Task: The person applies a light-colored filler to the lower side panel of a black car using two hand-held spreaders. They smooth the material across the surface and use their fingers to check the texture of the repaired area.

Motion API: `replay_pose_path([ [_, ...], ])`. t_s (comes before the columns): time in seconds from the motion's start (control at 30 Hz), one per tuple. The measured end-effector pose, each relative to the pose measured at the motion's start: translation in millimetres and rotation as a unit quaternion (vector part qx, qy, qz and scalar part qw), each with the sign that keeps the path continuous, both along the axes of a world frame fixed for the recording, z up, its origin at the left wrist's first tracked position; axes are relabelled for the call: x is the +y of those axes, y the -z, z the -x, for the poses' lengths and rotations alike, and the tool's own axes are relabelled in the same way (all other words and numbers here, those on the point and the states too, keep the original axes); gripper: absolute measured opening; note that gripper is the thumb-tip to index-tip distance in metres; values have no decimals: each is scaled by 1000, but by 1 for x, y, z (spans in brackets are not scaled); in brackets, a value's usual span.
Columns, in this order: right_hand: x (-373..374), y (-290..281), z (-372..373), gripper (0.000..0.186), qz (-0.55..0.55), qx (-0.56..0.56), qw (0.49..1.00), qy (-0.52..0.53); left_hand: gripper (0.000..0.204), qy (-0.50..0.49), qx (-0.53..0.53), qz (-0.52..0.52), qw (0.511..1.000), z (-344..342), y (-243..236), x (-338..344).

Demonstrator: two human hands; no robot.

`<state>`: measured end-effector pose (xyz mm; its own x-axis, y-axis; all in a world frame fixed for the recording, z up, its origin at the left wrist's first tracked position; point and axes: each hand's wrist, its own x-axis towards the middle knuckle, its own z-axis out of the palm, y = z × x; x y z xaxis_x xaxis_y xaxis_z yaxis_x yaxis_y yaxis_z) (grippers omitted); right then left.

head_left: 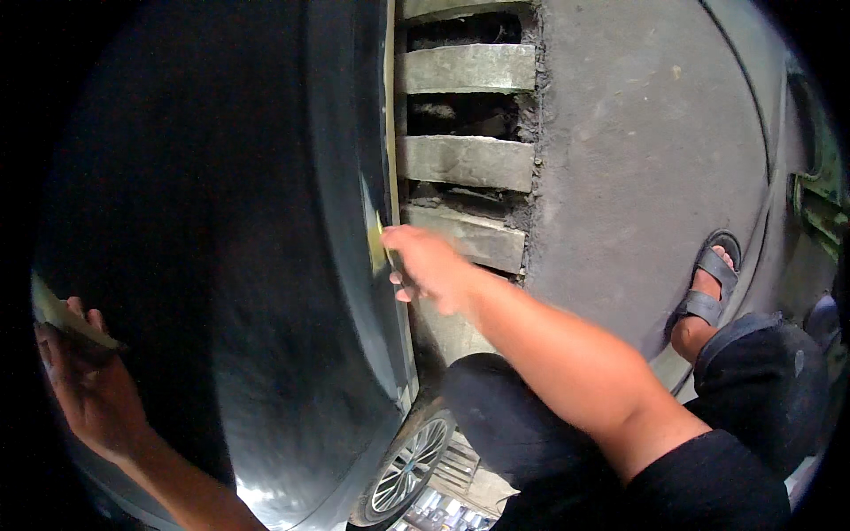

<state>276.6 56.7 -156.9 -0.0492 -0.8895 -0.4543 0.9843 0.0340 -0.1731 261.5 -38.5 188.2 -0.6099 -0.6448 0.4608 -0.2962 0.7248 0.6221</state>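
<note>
My right hand (429, 270) is closed on a thin spreader, partly hidden by my fingers, at the narrow edge of the dark car panel (230, 159). A pale yellow patch (375, 248) shows on the panel there, just left of my fingertips; whether it is putty or part of the spreader, I cannot tell. My left hand (97, 389) is at the lower left against the dark background of the panel, closed on a flat, pale scraper or plate (64, 311) with a yellowish surface.
A concrete drain grate (465, 161) with dark slots runs beside the car. A spoked wheel (416, 465) is below. My sandalled foot (713, 279) rests on grey concrete (637, 133) at the right, near a cable (760, 115) and my bent knees.
</note>
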Motion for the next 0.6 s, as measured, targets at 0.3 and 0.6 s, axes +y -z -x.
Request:
replay_pose_path([
  [0.3,9,3,-7,49,-15,10,1000,-13,51,54,-50,-18,997,-16,-18,-18],
  [0.6,-18,-7,-16,57,-51,251,963,88,52,91,-62,-16,994,-14,-16,-19],
])
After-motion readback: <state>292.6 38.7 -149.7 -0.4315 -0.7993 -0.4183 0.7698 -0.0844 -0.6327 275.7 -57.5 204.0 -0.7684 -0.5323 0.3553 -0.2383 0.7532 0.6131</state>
